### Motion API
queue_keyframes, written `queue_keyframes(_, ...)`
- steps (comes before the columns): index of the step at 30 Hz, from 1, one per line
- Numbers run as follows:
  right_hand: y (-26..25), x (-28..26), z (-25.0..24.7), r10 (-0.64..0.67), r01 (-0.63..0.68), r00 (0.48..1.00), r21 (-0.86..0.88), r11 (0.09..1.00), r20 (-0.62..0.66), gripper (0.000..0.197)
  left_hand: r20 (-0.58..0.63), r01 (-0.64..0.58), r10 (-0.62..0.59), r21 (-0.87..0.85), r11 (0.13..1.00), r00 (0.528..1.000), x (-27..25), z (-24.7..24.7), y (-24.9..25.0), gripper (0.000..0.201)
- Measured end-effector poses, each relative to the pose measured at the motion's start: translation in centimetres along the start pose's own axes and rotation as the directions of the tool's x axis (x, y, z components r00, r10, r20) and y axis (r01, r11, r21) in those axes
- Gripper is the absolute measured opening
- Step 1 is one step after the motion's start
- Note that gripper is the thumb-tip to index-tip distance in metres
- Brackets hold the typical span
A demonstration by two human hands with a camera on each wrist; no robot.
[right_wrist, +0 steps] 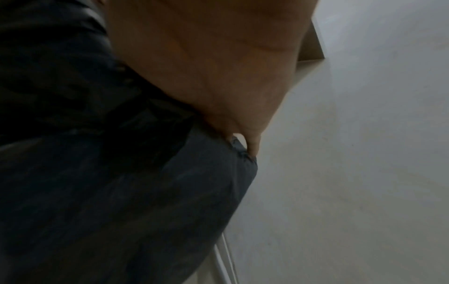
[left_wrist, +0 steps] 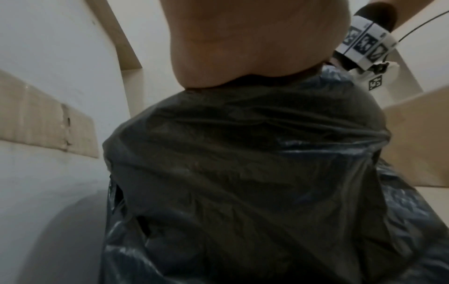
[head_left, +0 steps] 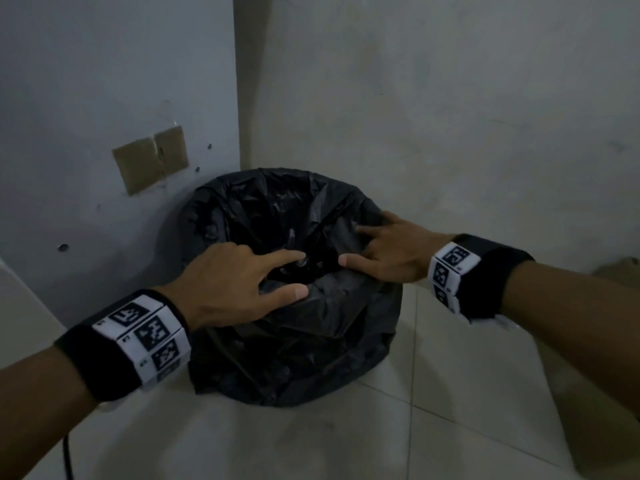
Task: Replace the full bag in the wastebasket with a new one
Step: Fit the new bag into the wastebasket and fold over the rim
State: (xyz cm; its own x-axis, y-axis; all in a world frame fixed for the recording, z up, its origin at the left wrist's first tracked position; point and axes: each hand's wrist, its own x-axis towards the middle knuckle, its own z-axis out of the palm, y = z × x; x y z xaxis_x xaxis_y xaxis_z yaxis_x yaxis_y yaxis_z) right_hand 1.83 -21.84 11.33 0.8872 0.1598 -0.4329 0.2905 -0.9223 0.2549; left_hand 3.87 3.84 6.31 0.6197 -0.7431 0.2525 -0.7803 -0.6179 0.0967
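Both hands down on the bin bag, job barely started

Crinkly black plastic bag (head_left: 294, 327) lines the round wastebasket in the wall corner, draped right over its rim so no bin shows. Left hand (head_left: 225, 282) and right hand (head_left: 391, 254) rest on top with fingers spread, pressing rather than gripping. Bag not gathered or lifted, no new bag in sight, so I'd say nearly everything's left

The black bag (head_left: 294, 327) wholly hides the wastebasket; both wrist views are blurred.
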Motion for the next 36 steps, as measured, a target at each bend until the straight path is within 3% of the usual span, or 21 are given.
queue_keyframes(3,0.2,0.8,-1.2,0.07,-0.07,0.998,-0.062,0.996,0.0,0.071,0.041,-0.006,0.007,-0.02,1.0,0.999,0.3,-0.2,-0.4,0.078)
queue_keyframes(7,1.7,3.4,-1.5,0.002,-0.011,0.999,-0.256,0.967,-0.038,0.059,0.141,0.027,-0.007,-0.136,0.99,0.99,0.9,-0.4,-1.5,0.081)
queue_keyframes(12,3.0,6.8,-0.8,-0.037,0.036,0.999,-0.449,0.893,0.006,0.066,0.374,0.183,-0.097,-0.202,0.962,0.922,3.5,-0.5,-2.3,0.097)
queue_keyframes(14,3.1,7.6,-0.9,-0.009,0.054,0.996,-0.526,0.849,0.089,0.071,0.443,0.235,-0.138,-0.172,0.957,0.886,4.2,-0.6,-2.3,0.094)
queue_keyframes(16,3.1,8.1,-1.1,-0.064,0.095,0.995,-0.603,0.792,0.072,0.075,0.463,0.27,-0.172,-0.155,0.95,0.87,4.5,-0.7,-2.3,0.087)
queue_keyframes(18,3.3,8.4,-1.2,-0.124,0.107,0.992,-0.606,0.788,0.014,0.074,0.415,0.282,-0.217,-0.102,0.954,0.883,4.5,-0.7,-2.3,0.072)
queue_keyframes(20,3.7,8.1,-1.4,-0.062,0.069,0.998,-0.549,0.833,0.032,0.063,0.315,0.321,-0.272,-0.116,0.94,0.909,4.4,-0.8,-2.0,0.052)
queue_keyframes(23,4.1,6.9,-2.1,-0.089,0.062,0.994,-0.322,0.945,-0.07,0.05,0.118,0.386,-0.368,-0.258,0.886,0.922,4.1,-1.4,-1.6,0.033)
queue_keyframes(25,4.3,5.3,-2.3,-0.072,0.057,0.981,-0.086,0.995,-0.178,0.051,-0.062,0.393,-0.427,-0.29,0.873,0.902,3.6,-1.9,-1.5,0.03)
queue_keyframes(27,4.8,3.4,-1.8,0.05,0.029,0.945,0.234,0.972,-0.324,0.056,-0.097,0.496,-0.549,-0.318,0.808,0.831,3.2,-2.3,-1.0,0.035)
queue_keyframes(29,5.5,1.8,-0.9,0.215,-0.02,0.938,0.575,0.818,-0.273,0.063,0.053,0.687,-0.728,-0.384,0.616,0.683,2.8,-3.1,0.0,0.054)
queue_keyframes(31,5.9,1.1,0.5,0.281,-0.136,0.959,0.802,0.581,-0.041,0.08,0.233,0.821,-0.845,-0.46,0.34,0.481,2.8,-3.9,0.8,0.07)
queue_keyframes(33,5.7,0.5,1.7,0.27,-0.191,0.959,0.899,0.395,0.086,0.102,0.362,0.846,-0.891,-0.532,0.045,0.275,3.4,-4.5,0.9,0.079)
queue_keyframes(35,4.9,0.0,3.0,0.238,-0.18,0.964,0.945,0.271,0.116,0.109,0.544,0.827,-0.839,-0.486,-0.283,0.032,4.0,-4.3,0.3,0.086)
queue_keyframes(36,4.4,-0.3,3.3,0.225,-0.176,0.966,0.959,0.222,0.125,0.106,0.659,0.783,-0.75,-0.437,-0.443,-0.057,4.4,-4.0,-0.1,0.09)
